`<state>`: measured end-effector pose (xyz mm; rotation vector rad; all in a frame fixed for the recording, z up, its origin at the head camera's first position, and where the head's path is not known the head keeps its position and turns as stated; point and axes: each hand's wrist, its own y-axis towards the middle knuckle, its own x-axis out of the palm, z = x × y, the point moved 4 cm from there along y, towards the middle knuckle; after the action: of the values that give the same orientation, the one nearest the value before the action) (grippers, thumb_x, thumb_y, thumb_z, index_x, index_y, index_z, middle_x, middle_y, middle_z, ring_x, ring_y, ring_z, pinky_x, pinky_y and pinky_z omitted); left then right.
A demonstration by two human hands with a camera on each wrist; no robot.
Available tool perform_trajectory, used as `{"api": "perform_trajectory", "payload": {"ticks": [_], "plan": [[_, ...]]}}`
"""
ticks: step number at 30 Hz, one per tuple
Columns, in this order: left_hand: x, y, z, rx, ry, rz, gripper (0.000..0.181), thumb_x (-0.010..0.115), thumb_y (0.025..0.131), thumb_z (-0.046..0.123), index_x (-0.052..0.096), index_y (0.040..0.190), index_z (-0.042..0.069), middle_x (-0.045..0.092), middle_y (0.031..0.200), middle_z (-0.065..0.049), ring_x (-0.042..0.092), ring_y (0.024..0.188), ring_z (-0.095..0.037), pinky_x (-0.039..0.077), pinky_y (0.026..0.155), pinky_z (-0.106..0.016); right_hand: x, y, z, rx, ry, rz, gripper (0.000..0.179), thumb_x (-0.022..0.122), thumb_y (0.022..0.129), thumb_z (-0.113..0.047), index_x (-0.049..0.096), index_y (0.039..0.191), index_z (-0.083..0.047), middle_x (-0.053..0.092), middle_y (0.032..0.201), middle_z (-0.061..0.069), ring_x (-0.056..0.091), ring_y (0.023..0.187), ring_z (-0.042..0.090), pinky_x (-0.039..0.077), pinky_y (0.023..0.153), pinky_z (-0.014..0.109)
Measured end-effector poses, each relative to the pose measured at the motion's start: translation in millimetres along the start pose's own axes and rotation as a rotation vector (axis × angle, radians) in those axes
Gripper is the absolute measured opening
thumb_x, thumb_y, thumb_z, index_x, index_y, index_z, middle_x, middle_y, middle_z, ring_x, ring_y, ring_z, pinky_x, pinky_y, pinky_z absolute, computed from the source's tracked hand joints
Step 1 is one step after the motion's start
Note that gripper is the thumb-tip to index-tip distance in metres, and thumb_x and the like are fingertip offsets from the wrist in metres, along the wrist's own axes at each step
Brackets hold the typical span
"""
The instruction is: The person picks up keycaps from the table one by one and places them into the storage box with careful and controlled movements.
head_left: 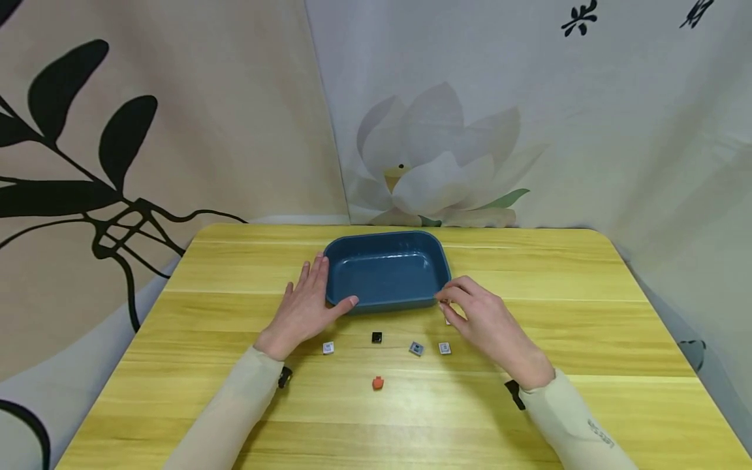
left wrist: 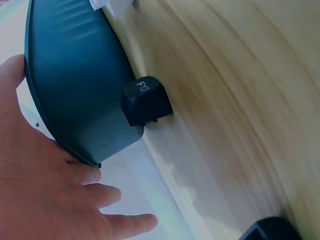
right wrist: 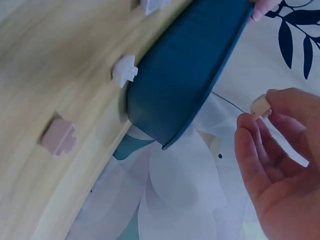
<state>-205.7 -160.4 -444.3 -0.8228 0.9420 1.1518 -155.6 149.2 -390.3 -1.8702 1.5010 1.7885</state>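
Tabletop (head_left: 587, 320) wide beside blue tray (head_left: 388, 277), straight-fingered left hand (head_left: 307, 307) at its rim (head_left: 382, 235), keycap (right wrist: 260, 106) pinched in right hand (head_left: 487, 320).

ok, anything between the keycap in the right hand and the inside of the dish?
Nothing loose that I can see. The right hand pinches the beige keycap near the right end of the blue dish; only the dish's own rim lies between. The left hand is at the opposite end.
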Motion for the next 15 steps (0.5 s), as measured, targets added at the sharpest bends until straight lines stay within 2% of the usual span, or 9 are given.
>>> {"api": "perform_trajectory", "payload": {"ticks": [7,11,15], "plan": [[0.0,-1.4,1.6,0.018,0.005,-0.007,0.116,0.047,0.091,0.082,0.007,0.165,0.002,0.001,0.173,-0.015,0.005,0.157,-0.043,0.015,0.116,-0.075,-3.7,7.7,0.1,0.026,0.008,-0.01,0.014,0.081,0.09,-0.008,0.076,0.103,-0.007,0.07,0.103,0.003,0.069,0.088,0.016,0.059,0.073,0.031],[0.6,-1.5,0.7,0.02,0.003,-0.012,0.117,0.045,0.091,0.083,0.006,0.165,0.002,0.001,0.173,-0.015,0.005,0.157,-0.044,0.015,0.116,-0.075,0.0,15.8,1.3,0.049,0.019,-0.04,0.013,0.078,0.094,-0.011,0.076,0.106,-0.008,0.069,0.104,0.002,0.067,0.087,0.013,0.057,0.069,0.028],[0.1,-1.7,2.6,0.022,-0.004,-0.022,0.116,0.046,0.091,0.082,0.006,0.165,0.002,0.001,0.173,-0.015,0.004,0.157,-0.045,0.014,0.115,-0.076,7.1,26.4,2.9,0.057,0.027,-0.059,0.013,0.078,0.094,-0.011,0.076,0.107,-0.008,0.068,0.106,0.002,0.067,0.09,0.016,0.057,0.073,0.029]]}}
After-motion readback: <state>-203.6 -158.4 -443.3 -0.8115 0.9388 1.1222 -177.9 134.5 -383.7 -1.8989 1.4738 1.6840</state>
